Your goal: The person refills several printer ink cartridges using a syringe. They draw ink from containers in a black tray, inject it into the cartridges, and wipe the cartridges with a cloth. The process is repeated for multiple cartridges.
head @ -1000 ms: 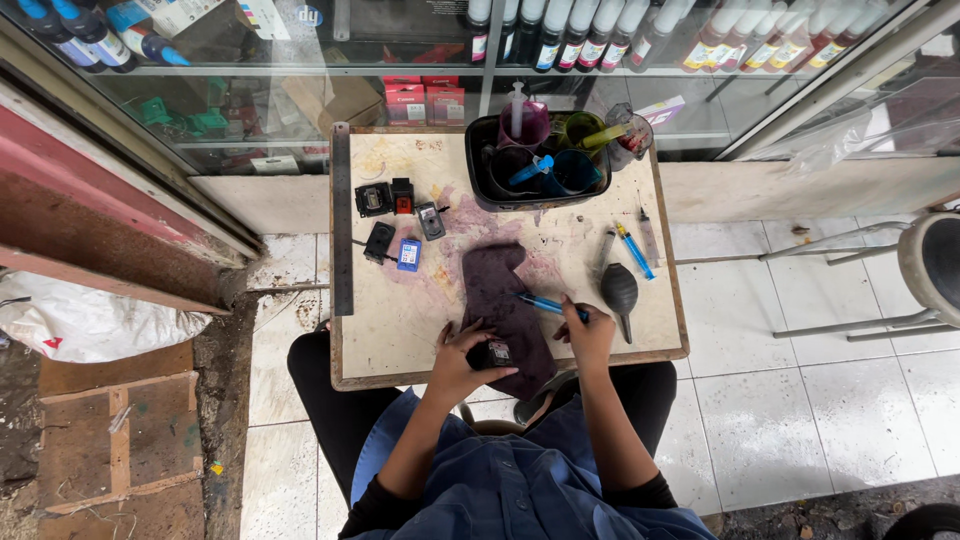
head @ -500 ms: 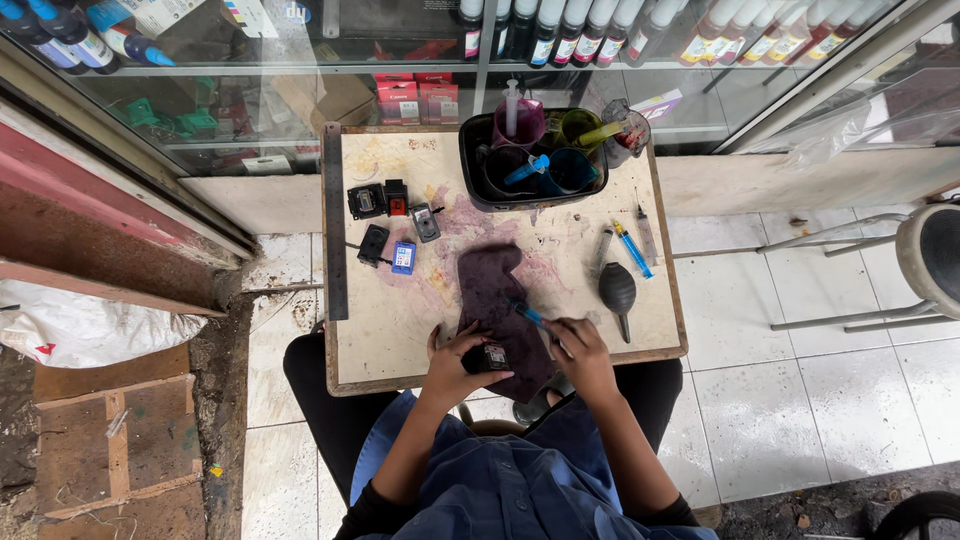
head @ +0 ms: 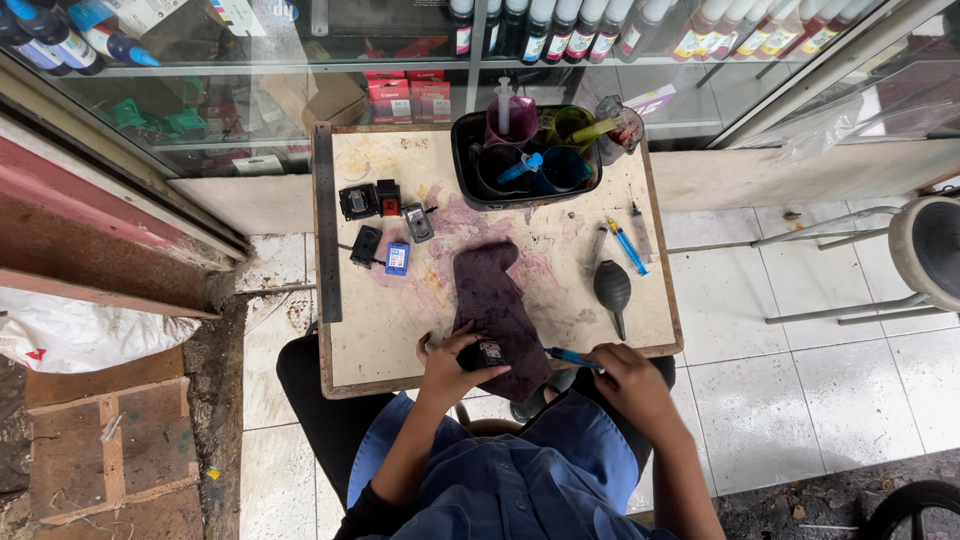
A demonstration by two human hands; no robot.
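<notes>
Two bare hands work at the near edge of a small stained table point(head: 380, 340), seen from above by the person seated at it. The left hand point(head: 447, 368) is closed around a small black ink cartridge point(head: 486, 354), holding it on the lower end of a dark purple cloth point(head: 495, 305) that lies along the middle of the tabletop. The right hand point(head: 625, 385) is curled around a syringe with a blue tip point(head: 572, 356), which points left toward the cartridge and stops just short of it; whether the tip touches the cartridge cannot be told.

Just right of the cloth lies a black rubber air blower point(head: 612, 288), its nozzle pointing toward the near edge. Beyond it rest a blue syringe point(head: 628, 245) and two paler ones beside it. At the far side of the table stands a black tray point(head: 470, 150) holding coloured cups and more syringes. To the left of the cloth sit several loose cartridges point(head: 388, 225), one with a blue face, near purple and yellow ink stains. A long dark ruler point(head: 326, 230) runs along the table's left edge.

Behind the table a glass cabinet point(head: 250, 110) shows rows of ink bottles and red boxes. A round stool point(head: 925, 250) stands on the tiled floor to the right, well apart from the hands.
</notes>
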